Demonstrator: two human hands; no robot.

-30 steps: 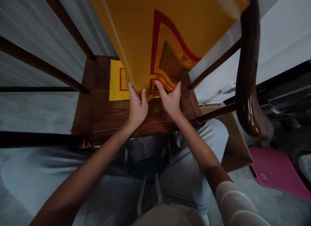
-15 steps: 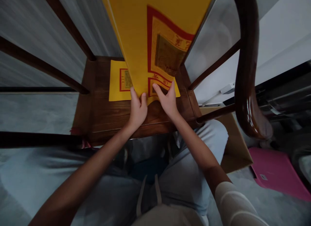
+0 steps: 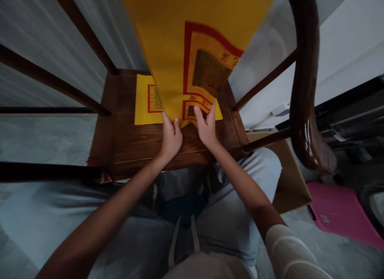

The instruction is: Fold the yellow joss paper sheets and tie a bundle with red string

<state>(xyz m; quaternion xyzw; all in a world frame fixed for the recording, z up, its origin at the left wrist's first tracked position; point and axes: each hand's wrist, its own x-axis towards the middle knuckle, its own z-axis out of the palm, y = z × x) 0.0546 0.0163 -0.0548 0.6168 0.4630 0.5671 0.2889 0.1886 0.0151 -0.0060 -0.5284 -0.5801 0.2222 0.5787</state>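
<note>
A large sheet of yellow joss paper (image 3: 168, 43), printed with red frames and dark gold squares, stands up from my hands toward the camera. My left hand (image 3: 171, 136) pinches its lower left edge between thumb and fingers. At the lower right, my right hand (image 3: 206, 126) grips the same paper, thumb on the printed face and fingers behind. Whether it is one sheet or a thin stack, I cannot tell. Behind it, another yellow joss paper (image 3: 142, 100) lies flat on the wooden chair seat (image 3: 132, 145), partly covered by the raised one.
Dark wooden chair rails (image 3: 81, 31) rise at the left, and a curved glossy armrest (image 3: 307, 91) stands at the right. An open cardboard box (image 3: 295, 183) sits beside my right knee, near a pink panel (image 3: 345, 211) on the floor.
The raised paper has bent and tipped slightly, its printed frame sitting a little lower and further right. My right thumb has shifted slightly right; my left hand has barely moved.
</note>
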